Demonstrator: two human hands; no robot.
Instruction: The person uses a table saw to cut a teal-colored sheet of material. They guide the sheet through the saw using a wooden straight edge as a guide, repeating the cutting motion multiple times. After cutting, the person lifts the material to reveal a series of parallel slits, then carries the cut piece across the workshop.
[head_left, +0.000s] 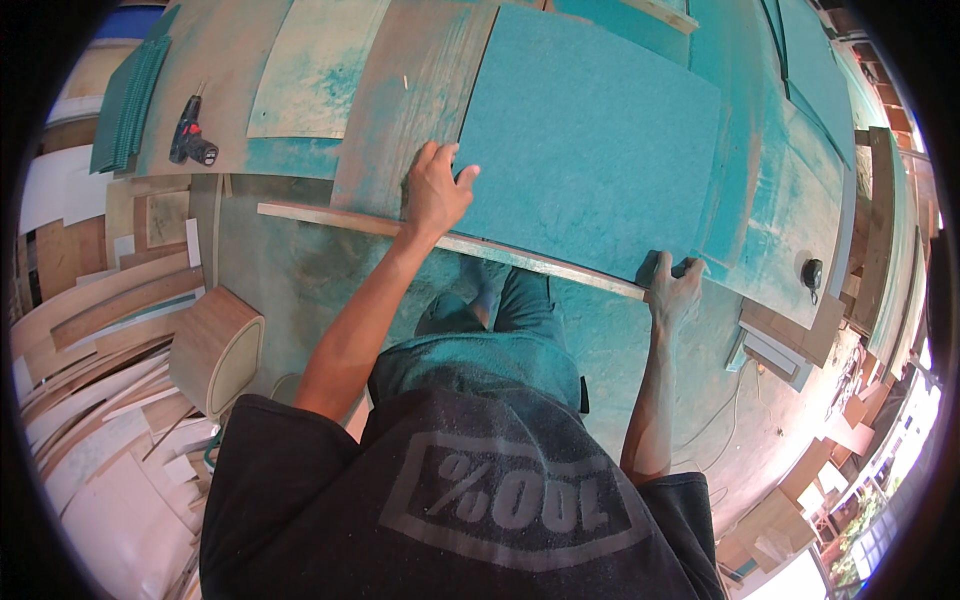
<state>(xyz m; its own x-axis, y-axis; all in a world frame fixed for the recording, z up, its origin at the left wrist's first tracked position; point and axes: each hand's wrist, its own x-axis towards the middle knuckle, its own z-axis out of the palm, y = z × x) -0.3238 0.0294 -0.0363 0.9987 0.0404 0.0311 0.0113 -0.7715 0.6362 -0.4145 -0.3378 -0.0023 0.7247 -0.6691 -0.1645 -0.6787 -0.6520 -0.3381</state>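
A large teal-painted rectangular panel (590,140) lies flat on a paint-stained workbench (400,110). My left hand (436,188) rests palm down on the panel's near left corner, fingers spread. My right hand (672,285) curls around the panel's near right corner, gripping its edge. A long pale wooden strip (330,218) runs along the bench's near edge under both hands.
A cordless drill (190,135) lies at the bench's far left beside a stack of green boards (130,100). A rounded wooden cabinet piece (215,345) and many plywood offcuts (90,400) sit on the left. A small black tool (812,272) rests on the right. A cable trails on the floor.
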